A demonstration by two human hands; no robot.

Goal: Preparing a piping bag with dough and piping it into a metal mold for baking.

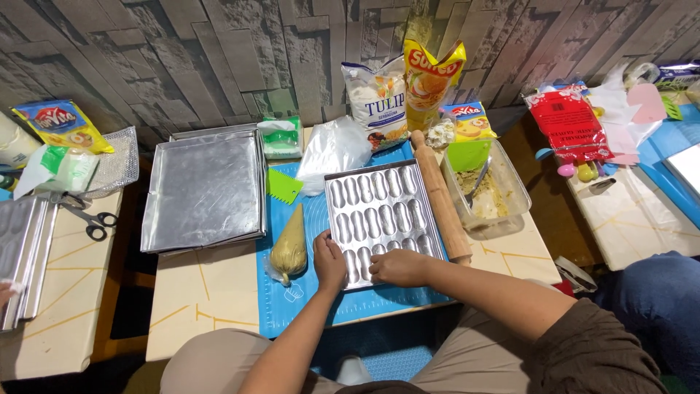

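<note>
A metal baking mould (379, 219) with rows of oblong cavities lies on a blue silicone mat (306, 306). My left hand (329, 261) rests on the mould's near left corner, fingers together and flat. My right hand (397, 267) presses on the near edge of the mould, fingers curled over it. A filled piping bag (290, 246) of tan dough lies on the mat just left of my left hand. Neither hand lifts anything.
A wooden rolling pin (441, 197) lies along the mould's right side. A clear tub (487, 191) holds dough and a spoon. Flat metal trays (204, 190) sit to the left, a green scraper (283, 186) beside them. Scissors (91, 219) lie on the left table. Ingredient bags (379, 98) stand at the back.
</note>
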